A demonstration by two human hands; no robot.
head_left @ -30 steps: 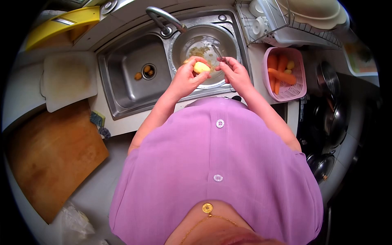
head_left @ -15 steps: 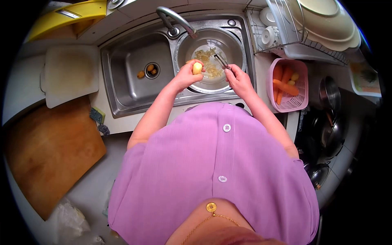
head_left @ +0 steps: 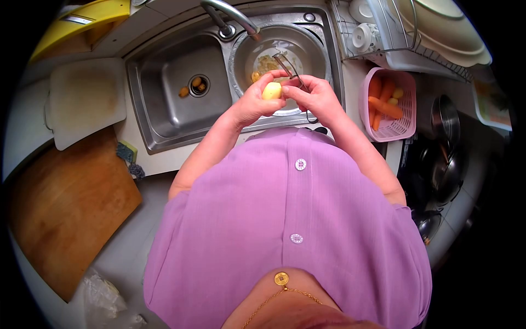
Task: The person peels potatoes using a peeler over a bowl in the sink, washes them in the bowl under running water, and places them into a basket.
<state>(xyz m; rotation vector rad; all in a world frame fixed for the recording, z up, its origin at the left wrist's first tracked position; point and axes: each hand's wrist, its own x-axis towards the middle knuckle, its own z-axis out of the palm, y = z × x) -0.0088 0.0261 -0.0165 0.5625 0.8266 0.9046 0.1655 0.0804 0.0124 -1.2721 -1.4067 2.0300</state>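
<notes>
My left hand (head_left: 253, 104) is closed around a small peeled potato (head_left: 271, 91), pale yellow, above the near rim of a steel basin. In my right hand (head_left: 320, 98) is a vegetable peeler (head_left: 287, 64), its metal head pointing up and away to the left. The right fingertips touch the potato's right side. Below, the steel basin (head_left: 239, 57) sits in the right sink bowl and holds peelings (head_left: 267, 63) at its bottom. The right hand hides part of the peeler's handle.
Several small unpeeled potatoes (head_left: 184, 92) lie around the drain of the left sink bowl (head_left: 164, 109). A pink basket (head_left: 366, 101) with carrots (head_left: 388, 107) and peeled potatoes stands right of the sink. The faucet (head_left: 233, 16) arches over the basin. A dish rack (head_left: 342, 33) stands behind the basket.
My hands have come together: the right hand moved left to the potato, the peeler's head swinging with it. The left hand shifted slightly right. The view has tilted a little.
</notes>
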